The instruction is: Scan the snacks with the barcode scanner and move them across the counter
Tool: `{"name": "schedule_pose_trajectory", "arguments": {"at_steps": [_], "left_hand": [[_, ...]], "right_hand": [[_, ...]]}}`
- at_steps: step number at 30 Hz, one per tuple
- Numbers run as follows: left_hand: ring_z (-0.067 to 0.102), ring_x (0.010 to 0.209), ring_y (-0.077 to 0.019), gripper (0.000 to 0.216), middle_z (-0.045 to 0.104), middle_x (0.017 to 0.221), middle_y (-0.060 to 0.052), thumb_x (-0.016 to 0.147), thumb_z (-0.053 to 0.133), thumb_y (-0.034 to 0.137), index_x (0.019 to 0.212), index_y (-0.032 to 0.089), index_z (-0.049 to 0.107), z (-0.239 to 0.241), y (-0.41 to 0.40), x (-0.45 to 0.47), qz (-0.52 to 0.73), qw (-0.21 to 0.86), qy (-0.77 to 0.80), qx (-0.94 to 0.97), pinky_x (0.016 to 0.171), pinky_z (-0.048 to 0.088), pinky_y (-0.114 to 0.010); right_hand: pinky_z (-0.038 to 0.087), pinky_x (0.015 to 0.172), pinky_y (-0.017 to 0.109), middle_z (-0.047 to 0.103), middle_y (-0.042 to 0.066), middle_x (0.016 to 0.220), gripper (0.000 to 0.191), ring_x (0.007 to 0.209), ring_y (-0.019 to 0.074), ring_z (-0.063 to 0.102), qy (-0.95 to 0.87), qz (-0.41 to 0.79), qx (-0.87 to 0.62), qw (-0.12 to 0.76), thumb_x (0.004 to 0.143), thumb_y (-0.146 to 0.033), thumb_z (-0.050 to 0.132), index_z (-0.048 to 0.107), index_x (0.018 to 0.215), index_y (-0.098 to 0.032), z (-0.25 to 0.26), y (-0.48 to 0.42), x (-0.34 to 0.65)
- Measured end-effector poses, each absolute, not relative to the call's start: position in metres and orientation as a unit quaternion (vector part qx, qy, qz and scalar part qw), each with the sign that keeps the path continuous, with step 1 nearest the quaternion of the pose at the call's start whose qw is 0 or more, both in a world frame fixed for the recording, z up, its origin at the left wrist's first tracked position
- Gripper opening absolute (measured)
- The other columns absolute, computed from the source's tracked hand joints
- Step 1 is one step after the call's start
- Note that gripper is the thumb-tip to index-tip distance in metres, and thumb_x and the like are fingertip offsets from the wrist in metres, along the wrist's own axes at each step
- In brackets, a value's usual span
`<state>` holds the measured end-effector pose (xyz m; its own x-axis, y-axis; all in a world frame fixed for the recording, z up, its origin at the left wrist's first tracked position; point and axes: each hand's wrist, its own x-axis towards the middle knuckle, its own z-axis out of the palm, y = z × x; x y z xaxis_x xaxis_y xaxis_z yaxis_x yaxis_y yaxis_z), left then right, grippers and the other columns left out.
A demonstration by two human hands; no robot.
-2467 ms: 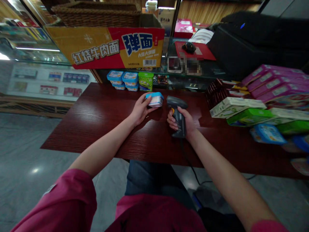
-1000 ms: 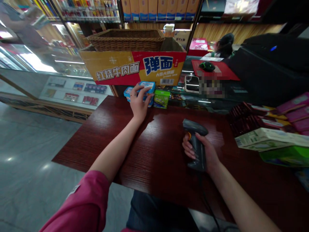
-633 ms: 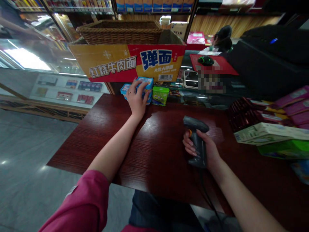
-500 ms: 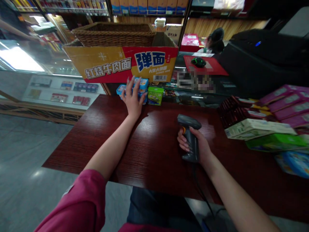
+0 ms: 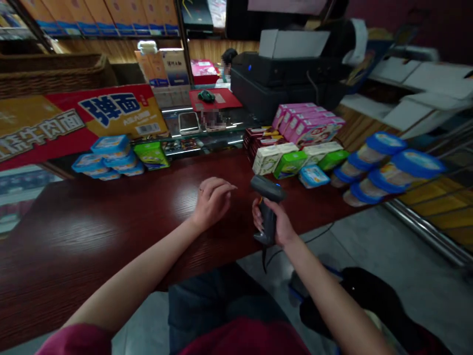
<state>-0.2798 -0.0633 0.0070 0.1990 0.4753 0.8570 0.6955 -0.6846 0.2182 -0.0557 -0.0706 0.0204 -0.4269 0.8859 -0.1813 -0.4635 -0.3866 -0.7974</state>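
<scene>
A dark grey barcode scanner (image 5: 268, 217) is gripped upright in my right hand (image 5: 283, 224), its head pointing left and its cable hanging past the counter edge. My left hand (image 5: 214, 202) hovers over the dark red wooden counter (image 5: 121, 231), back of the hand up. Its fingers reach loosely toward the right, and nothing shows in them. Closest to the scanner are green packets (image 5: 290, 164), white boxes (image 5: 271, 157) and a small blue-and-white tub (image 5: 313, 176). On the left, stacked blue tubs (image 5: 111, 146) stand beside a green box (image 5: 152, 155).
A printed noodle carton (image 5: 121, 116) with a wicker basket (image 5: 55, 74) fills the back left. Pink boxes (image 5: 310, 123) and blue-lidded jars (image 5: 380, 172) line the right. Behind are a phone (image 5: 189, 123), a mouse (image 5: 206, 96), a black machine (image 5: 254, 74) and a person (image 5: 228, 61).
My left hand has left the blue tubs and come right, near the scanner. The view has swung right, bringing the jars into sight. My right hand still holds the scanner.
</scene>
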Motion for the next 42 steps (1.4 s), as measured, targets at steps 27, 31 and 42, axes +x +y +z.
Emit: {"name": "schedule_pose_trajectory", "arguments": {"at_steps": [27, 31, 42], "left_hand": [[0.046, 0.154, -0.0317, 0.034, 0.06, 0.156, -0.01, 0.108, 0.053, 0.038, 0.135, 0.025, 0.068, -0.007, 0.024, -0.086, -0.351, -0.053, -0.346, -0.868, 0.128, 0.041, -0.055], [0.055, 0.148, -0.0279, 0.039, 0.058, 0.158, -0.014, 0.111, 0.046, 0.046, 0.134, 0.022, 0.066, 0.0, -0.013, -0.153, -0.417, -0.174, -0.349, -0.821, 0.124, 0.046, -0.052], [0.074, 0.106, -0.0242, 0.024, 0.076, 0.111, -0.005, 0.099, 0.068, 0.044, 0.106, 0.021, 0.063, 0.013, -0.079, -0.371, -0.63, -0.53, -0.456, -0.338, 0.09, 0.069, -0.042]], "right_hand": [[0.033, 0.042, 0.015, 0.045, -0.004, 0.061, 0.025, 0.049, 0.0073, 0.036, -0.156, 0.653, -0.248, 0.698, 0.098, -0.035, 0.05, 0.061, 0.082, -0.019, 0.017, -0.075, 0.067], [0.031, 0.04, 0.015, 0.047, -0.004, 0.061, 0.022, 0.049, 0.008, 0.037, -0.199, 0.7, -0.247, 0.64, 0.097, -0.037, 0.056, 0.062, 0.084, -0.02, 0.015, -0.075, 0.065], [0.034, 0.037, 0.016, 0.054, -0.005, 0.064, 0.028, 0.047, 0.0075, 0.038, -0.306, 0.886, -0.191, 0.292, 0.089, -0.044, 0.073, 0.063, 0.09, -0.018, 0.015, -0.063, -0.079]]}}
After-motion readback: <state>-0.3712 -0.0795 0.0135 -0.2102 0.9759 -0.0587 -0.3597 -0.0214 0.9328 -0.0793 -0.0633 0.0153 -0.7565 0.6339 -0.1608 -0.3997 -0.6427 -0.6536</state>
